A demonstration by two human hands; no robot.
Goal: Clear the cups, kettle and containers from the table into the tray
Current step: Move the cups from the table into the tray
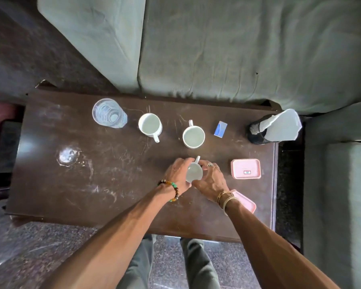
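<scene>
The white cup (194, 173) is at the front middle of the tabletop (113, 184), with its handle pointing away from the person. The left grip (178, 174) and the right grip (212, 180) both curl their fingers around its sides. Behind it stand a second cup (193, 136), a third cup (150, 124) and a glass (109, 113). Just right lies a pink container (246, 168); another pink container (246, 203) is partly hidden under the right wrist.

Worktop (50, 184) coloured dark brown and streaked with pale scratches, held mug (194, 173) and two further mugs (150, 124) (193, 137) all white, two containers (245, 168) (247, 202) pink, small box (220, 128) blue and white, sofa (238, 49) grey-green, floor (169, 263) speckled, bracelet (173, 189) beaded in green, amber and brown.
</scene>
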